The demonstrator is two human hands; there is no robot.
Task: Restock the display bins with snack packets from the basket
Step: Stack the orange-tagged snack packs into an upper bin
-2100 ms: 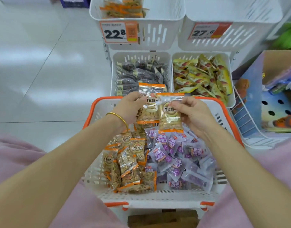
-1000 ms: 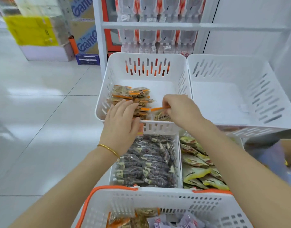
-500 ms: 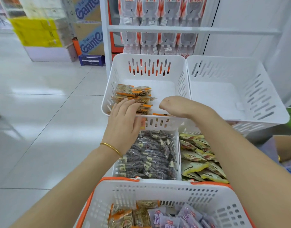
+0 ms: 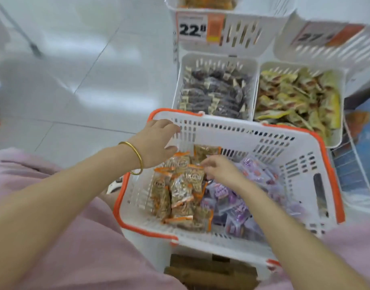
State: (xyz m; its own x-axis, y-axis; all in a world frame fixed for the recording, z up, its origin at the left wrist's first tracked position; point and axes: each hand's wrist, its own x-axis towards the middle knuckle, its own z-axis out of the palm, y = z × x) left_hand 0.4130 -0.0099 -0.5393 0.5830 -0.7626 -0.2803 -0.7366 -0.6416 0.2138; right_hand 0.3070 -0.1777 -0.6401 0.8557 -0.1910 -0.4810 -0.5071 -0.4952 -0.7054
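Filling most of your view, one white basket (image 4: 263, 143) with an orange rim is sitting between your two pink-clad knees, and it is holding two kinds of snack packets: orange-trimmed packets (image 4: 180, 191) are heaping on its left side and purple packets (image 4: 232, 197) are piling on its right, both too jumbled and blurred to count. Beyond it, four white display bins (image 4: 216, 59) are standing in two tiers. The lower-left bin (image 4: 251, 80) is lying packed with dark packets (image 4: 215, 95), and the lower-right bin (image 4: 335, 141) is brimming with yellow packets (image 4: 295, 99). The upper-left bin (image 4: 242, 34) is showing a few orange packets (image 4: 207, 2) at the top edge of the view, while the inside of the upper-right bin (image 4: 337, 49) is lying out of sight. Two price tags are hanging, one on each upper bin: the left tag (image 4: 192, 28) is reading 22.8 and the right tag (image 4: 326, 35) is blurring past reading. You are reaching both hands into the basket. Your left hand (image 4: 157, 141) is hovering by the far-left corner with its fingers spread loose, holding nothing. Your right hand (image 4: 221, 171) is touching the orange-trimmed heap with bent fingers, and whether they are pinching a packet cannot be told. One gold bangle (image 4: 138, 155) is circling your left wrist.
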